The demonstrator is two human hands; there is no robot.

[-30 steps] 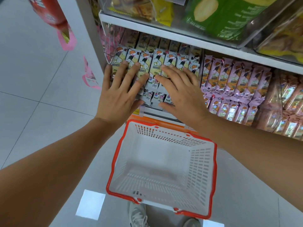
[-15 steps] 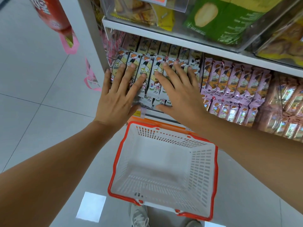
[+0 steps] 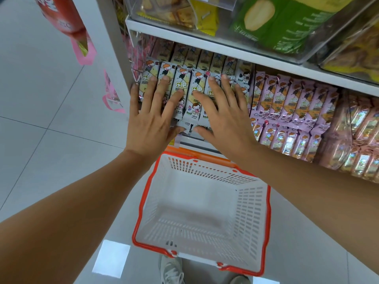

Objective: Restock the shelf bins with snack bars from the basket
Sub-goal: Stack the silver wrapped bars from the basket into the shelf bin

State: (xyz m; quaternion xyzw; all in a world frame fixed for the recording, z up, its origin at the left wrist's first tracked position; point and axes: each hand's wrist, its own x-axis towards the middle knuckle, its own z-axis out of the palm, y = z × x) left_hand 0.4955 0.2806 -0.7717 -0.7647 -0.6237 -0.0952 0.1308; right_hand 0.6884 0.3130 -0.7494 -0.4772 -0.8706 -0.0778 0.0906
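Observation:
White-wrapped snack bars (image 3: pixel 195 87) with cartoon figures stand in rows in the left shelf bin. My left hand (image 3: pixel 152 115) lies flat on the left bars, fingers spread and straight. Beside it, my right hand (image 3: pixel 223 113) presses flat on the right bars of the same bin. A white basket with a red rim (image 3: pixel 141 203) sits on the floor below my hands and holds nothing.
Pink-wrapped bars (image 3: pixel 291 107) fill the bin to the right, with more wrapped snacks (image 3: pixel 359 140) beyond. The shelf above (image 3: pixel 205 44) carries clear bins of green and yellow packs. A red bag (image 3: pixel 61 17) hangs at upper left. My shoes (image 3: pixel 171 271) stand behind the basket.
Both hands have slid a little up and inward over the white bars, pushing them back into the bin. The basket has stayed where it was.

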